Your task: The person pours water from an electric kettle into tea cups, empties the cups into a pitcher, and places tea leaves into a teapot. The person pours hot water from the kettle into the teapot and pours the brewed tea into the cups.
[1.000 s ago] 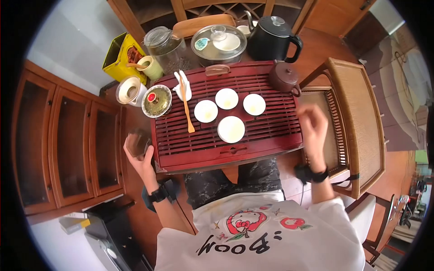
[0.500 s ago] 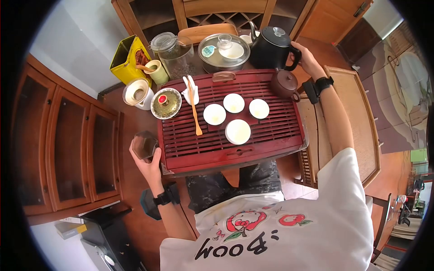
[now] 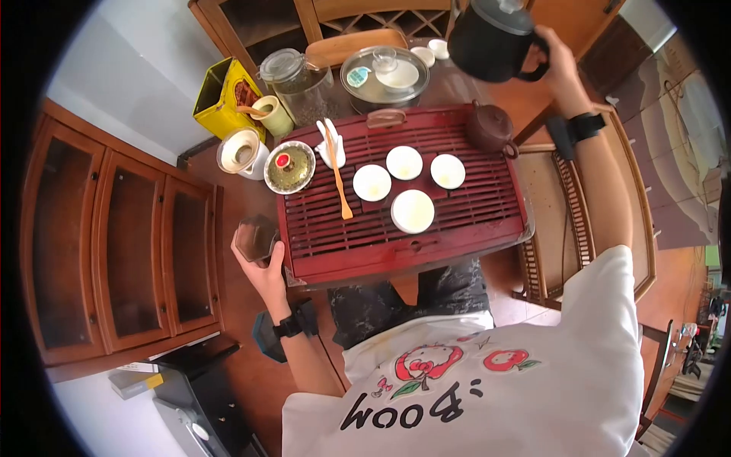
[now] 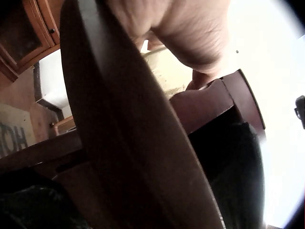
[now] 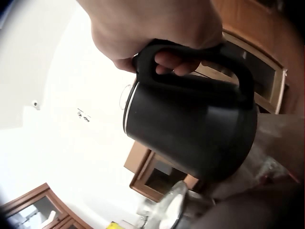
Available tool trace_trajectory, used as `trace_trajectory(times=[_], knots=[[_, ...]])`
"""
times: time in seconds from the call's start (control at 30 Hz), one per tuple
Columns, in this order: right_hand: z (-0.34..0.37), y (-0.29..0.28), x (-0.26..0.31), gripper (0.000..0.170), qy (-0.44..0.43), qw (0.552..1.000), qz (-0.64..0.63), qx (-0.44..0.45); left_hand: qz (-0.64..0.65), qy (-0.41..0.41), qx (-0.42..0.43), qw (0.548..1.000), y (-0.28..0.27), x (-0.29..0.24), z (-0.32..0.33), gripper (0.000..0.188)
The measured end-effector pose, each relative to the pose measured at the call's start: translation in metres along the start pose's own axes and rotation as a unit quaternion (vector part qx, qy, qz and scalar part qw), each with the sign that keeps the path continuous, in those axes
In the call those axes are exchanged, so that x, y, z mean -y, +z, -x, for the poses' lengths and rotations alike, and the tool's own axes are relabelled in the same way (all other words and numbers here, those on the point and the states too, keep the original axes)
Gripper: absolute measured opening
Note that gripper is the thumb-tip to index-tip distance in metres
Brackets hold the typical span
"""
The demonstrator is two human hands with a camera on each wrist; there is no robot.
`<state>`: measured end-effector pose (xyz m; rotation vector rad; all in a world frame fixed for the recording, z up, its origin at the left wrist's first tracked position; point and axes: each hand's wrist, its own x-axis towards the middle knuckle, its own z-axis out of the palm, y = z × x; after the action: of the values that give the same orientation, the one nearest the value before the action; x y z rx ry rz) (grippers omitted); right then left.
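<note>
My right hand (image 3: 560, 67) grips the handle of a black kettle (image 3: 491, 44), held up in the air beyond the back right of the red slatted tea tray (image 3: 350, 263). In the right wrist view, fingers (image 5: 176, 64) curl through the handle of the kettle (image 5: 186, 124). Left of the tray, my left hand (image 3: 263, 270) holds a dark brown faceted vessel (image 3: 256, 238). On the tray are white cups, among them one in front (image 3: 413, 212), a brown teapot (image 3: 489, 128) at the back right corner, and a wooden scoop (image 3: 340, 183).
Behind the tray stand a glass-lidded pot (image 3: 384, 84), a glass jar (image 3: 298, 87) and small white cups (image 3: 438, 49). A patterned lidded bowl (image 3: 289, 167), a white pitcher (image 3: 244, 152) and a yellow tin (image 3: 228, 99) are at the left. A wicker chair (image 3: 636, 221) stands at the right.
My right hand first reached from the tray's right side to the kettle and took its handle. The kettle has since risen off the surface. My left hand still holds the brown vessel.
</note>
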<state>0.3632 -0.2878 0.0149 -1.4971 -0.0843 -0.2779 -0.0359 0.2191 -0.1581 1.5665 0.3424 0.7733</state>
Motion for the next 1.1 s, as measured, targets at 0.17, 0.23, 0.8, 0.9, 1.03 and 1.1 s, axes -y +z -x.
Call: trace_trajectory(times=[0.17,0.23,0.8,0.9,1.03,1.1], knots=[[0.066,-0.06,0.083,0.026,0.045,0.992,-0.114,0.014,-0.017,0.002,0.008,1.0,-0.001,0.0,-0.001,0.076],[0.131,-0.06,0.106,0.028,0.048,0.994,-0.097,0.025,-0.012,0.002,0.014,1.0,-0.001,0.001,-0.001,0.078],[0.341,-0.043,0.069,0.039,0.226,0.968,-0.057,-0.087,-0.055,0.08,-0.027,0.995,0.008,-0.038,0.0,0.066],[0.344,-0.041,0.069,0.038,0.222,0.97,-0.081,-0.06,-0.02,0.125,-0.004,0.992,0.009,-0.059,-0.008,0.066],[0.344,-0.058,0.05,0.037,0.199,0.971,-0.129,0.036,-0.013,0.175,0.091,0.98,0.05,-0.116,-0.004,0.072],[0.348,-0.071,0.033,0.039,0.205,0.967,-0.132,0.075,-0.009,0.195,0.123,0.973,0.079,-0.136,0.0,0.078]])
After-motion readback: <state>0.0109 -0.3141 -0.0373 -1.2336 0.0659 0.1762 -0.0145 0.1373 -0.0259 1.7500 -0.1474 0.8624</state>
